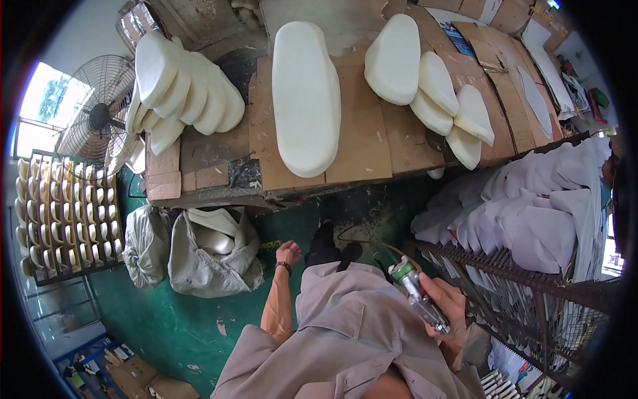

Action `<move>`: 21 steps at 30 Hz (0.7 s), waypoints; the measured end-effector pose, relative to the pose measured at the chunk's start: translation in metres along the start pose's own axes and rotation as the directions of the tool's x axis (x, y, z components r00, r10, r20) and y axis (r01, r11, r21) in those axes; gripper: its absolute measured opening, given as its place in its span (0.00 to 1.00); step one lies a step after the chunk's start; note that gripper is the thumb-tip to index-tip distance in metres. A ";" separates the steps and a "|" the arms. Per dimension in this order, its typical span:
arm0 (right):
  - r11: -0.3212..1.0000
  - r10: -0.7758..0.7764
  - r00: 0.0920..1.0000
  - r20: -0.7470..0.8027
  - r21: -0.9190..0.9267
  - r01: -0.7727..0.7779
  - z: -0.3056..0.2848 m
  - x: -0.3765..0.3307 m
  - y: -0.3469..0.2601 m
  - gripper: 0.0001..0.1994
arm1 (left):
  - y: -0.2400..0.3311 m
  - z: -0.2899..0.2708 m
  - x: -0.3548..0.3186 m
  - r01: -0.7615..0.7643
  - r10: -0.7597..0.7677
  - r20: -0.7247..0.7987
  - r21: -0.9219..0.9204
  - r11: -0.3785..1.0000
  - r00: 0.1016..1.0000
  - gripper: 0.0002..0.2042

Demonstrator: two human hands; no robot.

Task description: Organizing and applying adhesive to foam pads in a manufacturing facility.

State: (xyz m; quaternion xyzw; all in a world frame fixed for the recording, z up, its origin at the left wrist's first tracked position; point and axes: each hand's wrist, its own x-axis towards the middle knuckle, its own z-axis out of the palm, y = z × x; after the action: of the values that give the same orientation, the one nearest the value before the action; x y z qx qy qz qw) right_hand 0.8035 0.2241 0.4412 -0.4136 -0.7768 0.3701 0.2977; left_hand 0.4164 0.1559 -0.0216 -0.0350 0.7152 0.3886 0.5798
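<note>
In my right hand (445, 302) is a silvery metal hand-held air tool (419, 296) with a green collar; my fingers wrap round its body. A thin brown hose (375, 244) trails from it toward the floor. My left hand (288, 253) hangs beside my leg with its fingers curled in and nothing seen in them; a dark band circles that wrist. Ahead, a long cream foam pad (306, 100) lies on the cardboard-covered table (362, 149), out of reach of both hands as they hang. To its right rests a rounded foam pad (393, 60) beside several smaller ones (438, 83).
Stacked foam pads (189, 86) fill the table's left end, near a standing fan (100, 116). Sacks (212, 266) with foam pieces sit below. A rack of pads (66, 216) stands left; a metal rack (525, 282) with pale sheets (531, 226) is close on my right.
</note>
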 end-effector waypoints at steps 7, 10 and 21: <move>0.999 0.045 0.999 -0.001 -0.005 -0.045 -0.003 -0.012 0.002 0.32 | 0.115 0.068 -0.035 -0.220 0.256 0.115 -0.261 0.940 0.960 0.19; 0.990 0.129 0.991 -0.028 -0.060 -0.130 -0.007 -0.022 0.006 0.32 | 0.149 0.089 -0.039 -0.286 0.382 0.191 -0.395 0.873 0.904 0.21; 0.986 0.146 0.968 -0.206 -0.050 -0.159 -0.018 -0.006 0.003 0.28 | 0.213 0.137 -0.034 -0.230 0.474 0.281 -0.603 0.764 0.834 0.26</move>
State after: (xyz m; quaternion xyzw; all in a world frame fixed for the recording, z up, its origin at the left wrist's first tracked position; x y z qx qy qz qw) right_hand 0.8213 0.2259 0.4474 -0.5172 -0.7203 0.3221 0.3316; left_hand 0.4301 0.3720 0.1140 0.0237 0.4260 0.6782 0.5983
